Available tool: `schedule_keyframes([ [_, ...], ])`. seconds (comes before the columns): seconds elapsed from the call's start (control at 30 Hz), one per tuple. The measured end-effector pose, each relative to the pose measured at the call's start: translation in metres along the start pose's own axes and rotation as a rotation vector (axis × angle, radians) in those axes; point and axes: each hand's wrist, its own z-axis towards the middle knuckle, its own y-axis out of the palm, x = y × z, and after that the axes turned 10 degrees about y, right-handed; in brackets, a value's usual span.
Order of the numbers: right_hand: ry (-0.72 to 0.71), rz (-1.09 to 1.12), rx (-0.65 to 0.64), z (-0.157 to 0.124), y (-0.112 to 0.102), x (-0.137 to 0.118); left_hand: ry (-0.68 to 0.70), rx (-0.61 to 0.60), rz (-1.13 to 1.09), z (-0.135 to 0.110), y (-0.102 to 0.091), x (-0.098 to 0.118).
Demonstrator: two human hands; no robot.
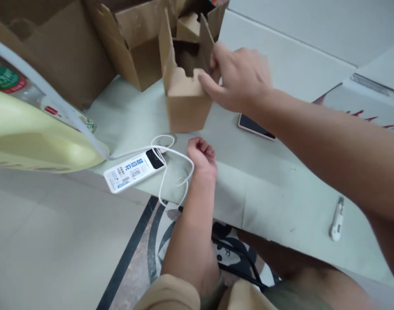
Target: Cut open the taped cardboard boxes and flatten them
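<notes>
My right hand [238, 77] reaches forward and pinches a flap of a small brown cardboard box [184, 99] that stands open-topped on the pale table [281, 189]. My left hand [201, 157] rests on the table in front of that box, curled into a loose fist with nothing visible in it. Just left of this fist lies a white power bank [134, 171] with a looped white cable [176, 168].
More open brown boxes [132, 43] crowd the back left. A yellow plastic object [38, 137] and a labelled bottle [10, 79] sit at the left. A phone [255, 127] lies under my right arm, a small white tool [337, 218] at the right.
</notes>
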Motion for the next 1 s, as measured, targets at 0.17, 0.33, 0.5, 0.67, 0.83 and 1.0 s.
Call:
schedule_keyframes([
  [0.17,0.076,0.02,0.191,-0.055,-0.03,0.07,0.131,0.11,0.011,-0.008,0.0,-0.006],
  [0.33,0.115,0.466,0.533,-0.137,-0.053,0.142,0.288,0.016,0.157,-0.009,0.004,-0.017],
  [0.5,0.313,0.802,0.722,-0.231,-0.035,0.196,0.468,-0.545,0.282,-0.01,0.002,-0.048],
  [0.67,0.688,0.938,0.704,-0.298,0.004,0.223,0.252,-1.267,0.604,-0.021,-0.002,-0.082],
  [0.83,0.814,1.318,0.608,-0.322,0.036,0.217,0.226,-1.438,0.715,-0.019,-0.004,-0.107],
  [1.0,0.515,1.369,0.557,-0.337,0.055,0.217,0.302,-1.372,0.671,-0.021,-0.003,-0.109],
])
